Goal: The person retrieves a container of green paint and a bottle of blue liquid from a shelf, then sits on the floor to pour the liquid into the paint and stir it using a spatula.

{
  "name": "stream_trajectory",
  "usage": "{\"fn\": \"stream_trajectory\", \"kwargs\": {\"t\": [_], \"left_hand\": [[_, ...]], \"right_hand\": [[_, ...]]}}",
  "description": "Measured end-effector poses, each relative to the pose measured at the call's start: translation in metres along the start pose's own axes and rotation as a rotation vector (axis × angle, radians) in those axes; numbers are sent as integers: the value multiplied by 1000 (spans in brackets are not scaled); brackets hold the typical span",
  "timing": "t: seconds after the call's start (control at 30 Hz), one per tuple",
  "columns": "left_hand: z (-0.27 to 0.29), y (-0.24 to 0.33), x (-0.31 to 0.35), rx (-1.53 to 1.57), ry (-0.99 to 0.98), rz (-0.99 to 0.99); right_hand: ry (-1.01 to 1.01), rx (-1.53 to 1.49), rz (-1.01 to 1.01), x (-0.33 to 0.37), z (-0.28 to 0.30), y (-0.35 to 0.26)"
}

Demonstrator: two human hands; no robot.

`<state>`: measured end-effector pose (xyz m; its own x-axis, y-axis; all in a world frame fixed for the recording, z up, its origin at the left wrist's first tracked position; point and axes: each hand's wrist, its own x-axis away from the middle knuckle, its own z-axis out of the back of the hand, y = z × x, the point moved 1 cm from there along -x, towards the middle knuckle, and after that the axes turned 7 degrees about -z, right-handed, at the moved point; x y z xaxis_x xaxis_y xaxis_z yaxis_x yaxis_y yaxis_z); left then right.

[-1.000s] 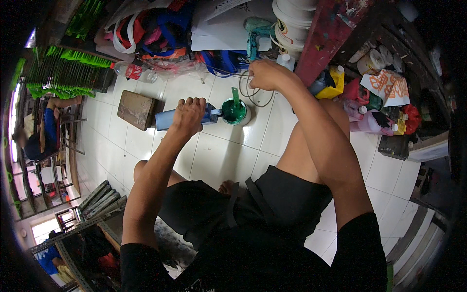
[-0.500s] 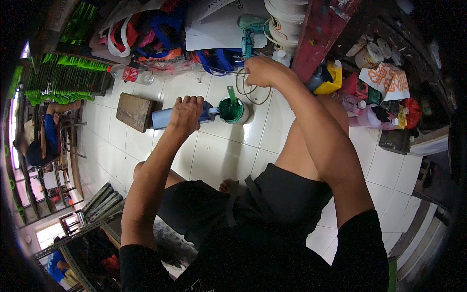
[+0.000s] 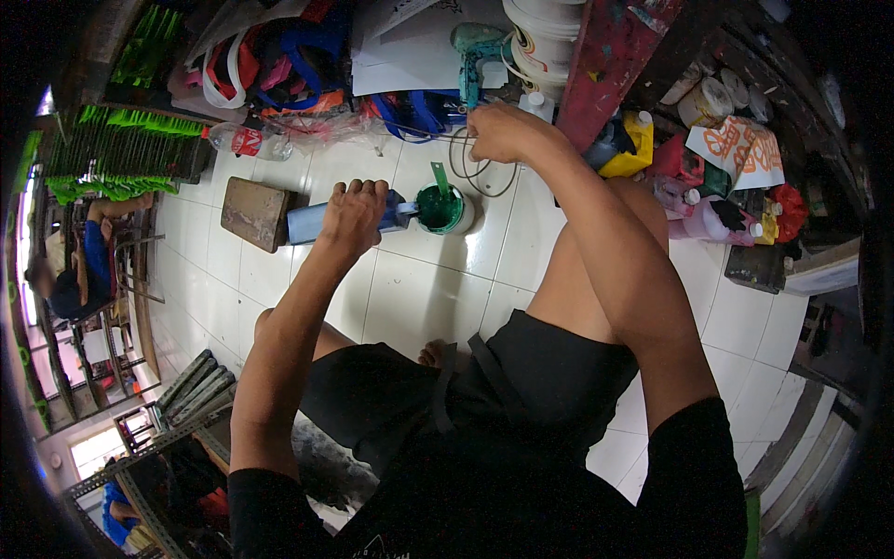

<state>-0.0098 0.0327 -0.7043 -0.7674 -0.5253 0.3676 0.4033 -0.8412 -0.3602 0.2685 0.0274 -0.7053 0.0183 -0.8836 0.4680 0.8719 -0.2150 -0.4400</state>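
Observation:
My left hand (image 3: 354, 217) is wrapped over a bluish plastic jerrycan (image 3: 304, 224), which lies tipped on its side with its neck pointing right. That neck meets the rim of a small white tub (image 3: 463, 226) of green paint (image 3: 438, 211). A green spatula (image 3: 440, 174) stands in the paint, leaning on the far rim. Farther off to the right, my right hand (image 3: 507, 132) has its fingers curled closed; whatever they hold, if anything, is hidden. A thin looped cord (image 3: 481, 194) lies by that hand, just below a teal hair dryer (image 3: 471, 70).
A stained block (image 3: 251, 215) sits on the tiled floor left of the jerrycan, with a plastic bottle (image 3: 247, 141) beyond it. White buckets (image 3: 545, 42) stand at the back. Coloured containers (image 3: 698, 219) crowd the right side. Another person (image 3: 79, 265) is at far left.

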Motion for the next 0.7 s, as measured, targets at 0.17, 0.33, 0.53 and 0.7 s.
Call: {"fn": "stream_trajectory", "kwargs": {"t": [0.17, 0.33, 0.53, 0.7], "left_hand": [[2, 2, -1, -6, -4, 7], [1, 2, -1, -14, -2, 6], [9, 2, -3, -24, -25, 4], [2, 1, -6, -38, -24, 4]], "right_hand": [[14, -13, 12, 1, 0, 1], [14, -24, 12, 1, -1, 1], [23, 10, 36, -5, -2, 3], [53, 1, 40, -4, -5, 2]]}}
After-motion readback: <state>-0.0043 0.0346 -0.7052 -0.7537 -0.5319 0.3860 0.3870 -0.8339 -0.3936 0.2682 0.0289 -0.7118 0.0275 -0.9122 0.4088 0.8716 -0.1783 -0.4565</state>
